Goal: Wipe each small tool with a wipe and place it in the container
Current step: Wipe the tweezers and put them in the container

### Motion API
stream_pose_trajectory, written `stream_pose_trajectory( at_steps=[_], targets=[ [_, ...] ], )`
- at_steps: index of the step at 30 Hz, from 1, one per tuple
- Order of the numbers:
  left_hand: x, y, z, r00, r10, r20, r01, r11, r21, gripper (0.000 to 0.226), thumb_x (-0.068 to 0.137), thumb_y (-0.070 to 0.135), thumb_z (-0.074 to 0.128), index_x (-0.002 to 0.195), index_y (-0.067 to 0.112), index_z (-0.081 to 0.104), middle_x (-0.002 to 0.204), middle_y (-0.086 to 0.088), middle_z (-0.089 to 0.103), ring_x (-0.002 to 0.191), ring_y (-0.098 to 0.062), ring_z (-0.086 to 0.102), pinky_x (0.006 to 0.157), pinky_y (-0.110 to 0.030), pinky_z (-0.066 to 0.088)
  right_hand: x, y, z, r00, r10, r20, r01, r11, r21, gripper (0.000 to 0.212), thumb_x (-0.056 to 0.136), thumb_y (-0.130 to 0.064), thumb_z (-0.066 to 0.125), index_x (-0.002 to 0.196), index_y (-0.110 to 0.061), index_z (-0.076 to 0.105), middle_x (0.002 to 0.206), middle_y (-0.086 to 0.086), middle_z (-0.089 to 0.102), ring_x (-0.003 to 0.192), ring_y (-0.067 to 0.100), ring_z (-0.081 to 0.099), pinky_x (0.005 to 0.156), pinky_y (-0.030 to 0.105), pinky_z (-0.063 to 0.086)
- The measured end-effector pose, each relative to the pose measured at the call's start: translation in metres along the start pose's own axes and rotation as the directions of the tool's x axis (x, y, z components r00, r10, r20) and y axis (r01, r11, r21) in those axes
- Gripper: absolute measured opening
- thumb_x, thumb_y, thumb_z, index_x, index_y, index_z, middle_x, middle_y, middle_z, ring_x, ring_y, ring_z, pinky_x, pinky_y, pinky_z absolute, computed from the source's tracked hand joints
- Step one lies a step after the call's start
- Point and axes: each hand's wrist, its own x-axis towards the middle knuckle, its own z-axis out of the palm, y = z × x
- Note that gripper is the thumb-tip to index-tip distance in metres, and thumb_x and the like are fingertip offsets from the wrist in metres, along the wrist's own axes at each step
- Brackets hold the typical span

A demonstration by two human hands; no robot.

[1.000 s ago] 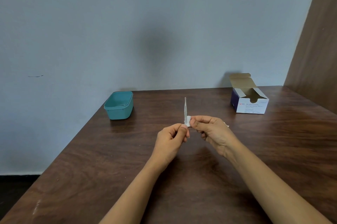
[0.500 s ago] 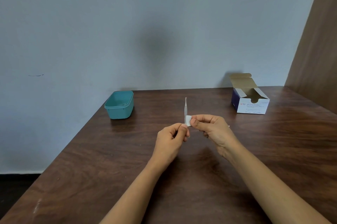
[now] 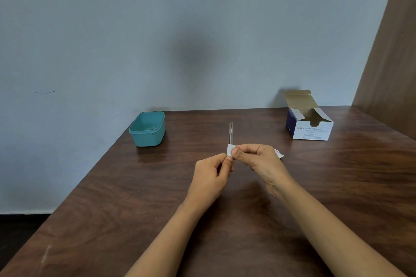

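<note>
Wipe step: left hand [image 3: 210, 172] pinches the tweezers [image 3: 231, 133] upright by the base, right hand [image 3: 256, 158] pinches the wipe [image 3: 230, 150] around them; next, probably slide up, then drop in the teal container [image 3: 148, 129] far left.

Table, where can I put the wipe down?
Bare wood lies between the teal container and the swab box, and on the table left of the left hand. Mid-table is crowded: right hand, tweezers, wipe, wrapper.

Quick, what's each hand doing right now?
Left hand: grips the lower end of the tweezers.
Right hand: pinches the white wipe around the tweezers.
</note>
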Motion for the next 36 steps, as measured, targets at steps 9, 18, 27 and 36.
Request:
stream_pose_trajectory(
  at_steps=[9, 18, 27, 36],
  targets=[
    [-0.0002, 0.0021, 0.0004, 0.999, -0.001, 0.042, 0.000, 1.000, 0.026, 0.030, 0.097, 0.018, 0.052, 0.070, 0.012, 0.062, 0.062, -0.003, 0.062, 0.061, -0.017, 0.056, 0.057, -0.022, 0.043, 0.0011, 0.0005, -0.0015, 0.996, 0.086, 0.018, -0.086, 0.995, 0.054, 0.007, 0.085, -0.015, 0.068, 0.086, -0.015, 0.075, 0.061, -0.014, 0.067, 0.059, 0.000, 0.051, 0.062, 0.017, 0.036],
    [-0.0004, 0.0041, -0.0025, 0.999, -0.032, 0.037, 0.032, 0.999, 0.007, 0.027, 0.095, 0.015, 0.053, 0.071, 0.009, 0.064, 0.063, -0.004, 0.063, 0.066, -0.020, 0.059, 0.059, -0.024, 0.045, 0.0008, -0.0014, -0.0028, 0.996, 0.045, 0.077, -0.043, 0.999, -0.024, 0.011, 0.083, -0.012, 0.070, 0.091, -0.006, 0.075, 0.083, -0.001, 0.073, 0.060, -0.010, 0.060, 0.052, 0.005, 0.039],
    [-0.0014, 0.0045, 0.0003, 0.997, -0.008, 0.078, 0.004, 0.999, 0.048, 0.027, 0.095, 0.012, 0.052, 0.071, 0.009, 0.064, 0.064, -0.005, 0.064, 0.068, -0.020, 0.059, 0.061, -0.022, 0.045, 0.0016, 0.0052, 0.0014, 0.997, -0.027, 0.067, 0.030, 0.999, -0.039, 0.018, 0.090, -0.015, 0.062, 0.092, -0.002, 0.073, 0.075, -0.002, 0.069, 0.057, -0.010, 0.058, 0.057, 0.005, 0.041],
    [-0.0021, 0.0042, 0.0017, 1.000, 0.020, 0.014, -0.020, 1.000, -0.007, 0.027, 0.095, 0.015, 0.053, 0.070, 0.016, 0.064, 0.063, 0.002, 0.064, 0.067, -0.017, 0.063, 0.065, -0.032, 0.051, -0.0018, 0.0005, 0.0048, 0.986, -0.091, 0.138, 0.097, 0.994, -0.041, 0.026, 0.091, -0.003, 0.052, 0.080, 0.020, 0.060, 0.054, 0.004, 0.052, 0.046, -0.003, 0.048, 0.056, 0.006, 0.039]
  ],
)
